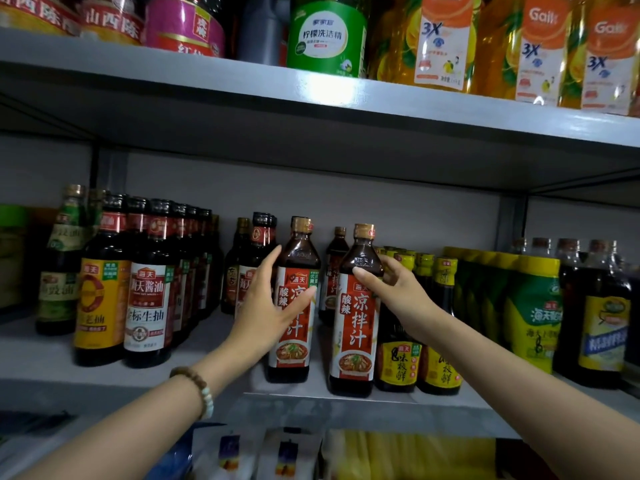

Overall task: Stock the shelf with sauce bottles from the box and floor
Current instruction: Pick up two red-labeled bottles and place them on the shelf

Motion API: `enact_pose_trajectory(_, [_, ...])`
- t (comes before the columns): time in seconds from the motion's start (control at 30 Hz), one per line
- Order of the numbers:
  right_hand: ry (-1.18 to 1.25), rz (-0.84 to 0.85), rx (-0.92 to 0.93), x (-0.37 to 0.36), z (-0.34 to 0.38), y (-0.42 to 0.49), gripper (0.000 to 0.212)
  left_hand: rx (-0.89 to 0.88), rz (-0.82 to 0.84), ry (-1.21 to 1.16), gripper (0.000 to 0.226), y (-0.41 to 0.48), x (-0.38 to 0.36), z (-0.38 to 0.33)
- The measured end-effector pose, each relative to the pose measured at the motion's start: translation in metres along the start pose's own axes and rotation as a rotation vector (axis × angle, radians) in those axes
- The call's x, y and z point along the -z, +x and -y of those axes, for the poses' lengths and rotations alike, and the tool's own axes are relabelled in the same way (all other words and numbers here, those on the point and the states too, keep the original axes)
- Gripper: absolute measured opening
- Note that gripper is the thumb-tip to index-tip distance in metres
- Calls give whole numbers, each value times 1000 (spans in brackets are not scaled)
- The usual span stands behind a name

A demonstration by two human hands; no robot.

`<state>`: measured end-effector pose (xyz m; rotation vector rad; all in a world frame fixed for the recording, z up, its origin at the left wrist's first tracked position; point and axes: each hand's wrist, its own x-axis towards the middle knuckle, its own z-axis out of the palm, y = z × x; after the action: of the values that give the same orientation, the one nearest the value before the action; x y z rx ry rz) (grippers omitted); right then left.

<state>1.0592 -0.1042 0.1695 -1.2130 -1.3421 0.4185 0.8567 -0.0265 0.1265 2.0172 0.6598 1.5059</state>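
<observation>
Bare shelf (214,355) lies open left of the left hand (266,306); yellow-capped bottles (433,323) crowd, seemingly touching, the right hand (398,289).

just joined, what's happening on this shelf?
A person is stocking the middle shelf. The left hand wraps one red-label sauce bottle, and the right hand grips the shoulder of a matching bottle beside it. Both bottles stand upright at the shelf's front edge, between the soy sauce bottles and the yellow-label bottles.
</observation>
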Motion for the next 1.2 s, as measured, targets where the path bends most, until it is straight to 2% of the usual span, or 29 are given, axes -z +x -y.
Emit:
enact_pose_trajectory(0.07, [-63,32,-10,3,5,-1,50,-89,-52,72,93,-6,-5,-6])
enact_pose_trajectory(0.13, [-149,55,3,8,15,-2,53,-236,-81,180,89,-12,-11,-14])
enact_pose_trajectory(0.23, [-254,97,52,20,39,2,68,-369,37,278,91,-20,-21,-23])
enact_pose_trajectory(0.33, [-490,211,110,31,66,13,91,-315,142,248,103,-30,-41,-26])
enact_pose_trajectory(0.43, [-705,317,113,38,81,22,100,-211,185,303,113,-40,-61,-24])
enact_pose_trajectory(0.53, [-748,377,110,39,82,30,96,-132,210,311,120,-44,-76,-21])
enact_pose_trajectory(0.67, [-819,398,231,39,76,41,88,-68,149,353,124,-44,-85,-19])
enact_pose_trajectory(0.87, [-901,414,330,40,73,62,93,31,102,315,123,-36,-99,-15])
enact_pose_trajectory(1.0, [-1017,437,277,37,70,83,93,75,29,348,116,-24,-113,-11])
enact_pose_trajectory(1.1, [-1009,456,278,35,63,96,86,105,-24,330,110,-12,-122,-4])
enact_pose_trajectory(1.2, [-1055,421,281,33,57,111,85,136,-1,269,107,4,-128,6])
